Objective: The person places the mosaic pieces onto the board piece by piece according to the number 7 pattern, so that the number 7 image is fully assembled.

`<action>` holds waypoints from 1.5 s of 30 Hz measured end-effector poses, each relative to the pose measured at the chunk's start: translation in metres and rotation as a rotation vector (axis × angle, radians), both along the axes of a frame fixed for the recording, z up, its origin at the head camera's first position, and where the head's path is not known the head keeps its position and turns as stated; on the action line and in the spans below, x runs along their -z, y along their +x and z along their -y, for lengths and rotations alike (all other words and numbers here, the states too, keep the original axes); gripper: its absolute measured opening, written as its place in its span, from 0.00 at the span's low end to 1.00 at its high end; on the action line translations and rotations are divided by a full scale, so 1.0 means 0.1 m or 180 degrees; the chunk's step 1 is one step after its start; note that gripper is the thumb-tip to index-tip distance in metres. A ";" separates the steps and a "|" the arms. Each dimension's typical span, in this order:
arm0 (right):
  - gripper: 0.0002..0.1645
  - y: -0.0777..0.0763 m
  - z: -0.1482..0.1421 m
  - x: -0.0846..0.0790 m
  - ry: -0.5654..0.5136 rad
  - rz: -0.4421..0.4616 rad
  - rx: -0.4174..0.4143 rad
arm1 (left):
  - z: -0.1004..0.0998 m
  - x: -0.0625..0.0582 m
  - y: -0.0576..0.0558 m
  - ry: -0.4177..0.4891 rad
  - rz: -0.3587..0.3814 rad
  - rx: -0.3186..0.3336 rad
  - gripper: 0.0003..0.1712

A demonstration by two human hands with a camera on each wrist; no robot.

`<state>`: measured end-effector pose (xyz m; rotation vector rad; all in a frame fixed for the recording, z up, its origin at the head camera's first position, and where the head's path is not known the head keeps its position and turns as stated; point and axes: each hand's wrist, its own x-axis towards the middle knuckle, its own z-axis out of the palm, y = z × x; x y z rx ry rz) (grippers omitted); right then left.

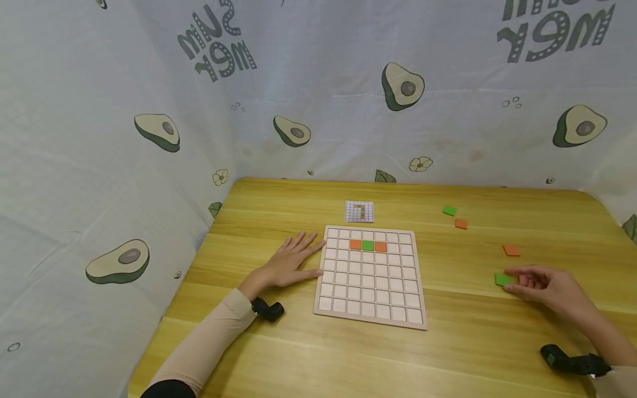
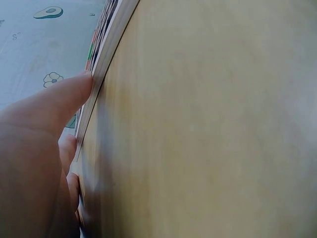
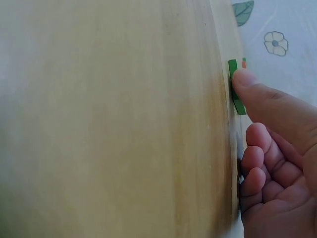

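A pale wooden grid board (image 1: 368,279) lies on the table, with an orange, a green and an orange square tile in a line in its second row from the far side. My left hand (image 1: 286,265) lies flat with spread fingers at the board's left side; thumb and index fingertips touch its edge. In the left wrist view the thumb (image 2: 74,96) meets that edge. Over at the right, my right hand (image 1: 552,287) pinches a green square tile (image 1: 501,279) between thumb and index finger. The right wrist view shows the thumb against this green tile (image 3: 234,74), the other fingers curled.
Beyond the board lies a small printed grid card (image 1: 359,211) with a coloured pattern. To the right are a loose green tile (image 1: 450,210), an orange tile (image 1: 461,223) and another orange tile (image 1: 511,250). A printed cloth (image 1: 338,132) hangs behind the wooden table (image 1: 468,354).
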<state>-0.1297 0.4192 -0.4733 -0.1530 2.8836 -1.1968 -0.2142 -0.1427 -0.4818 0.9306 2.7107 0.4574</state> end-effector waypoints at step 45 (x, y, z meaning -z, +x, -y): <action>0.20 -0.02 -0.01 -0.01 0.0293 0.0048 -0.0163 | 0.00 -0.03 0.02 0.0011 0.0042 0.0005 0.45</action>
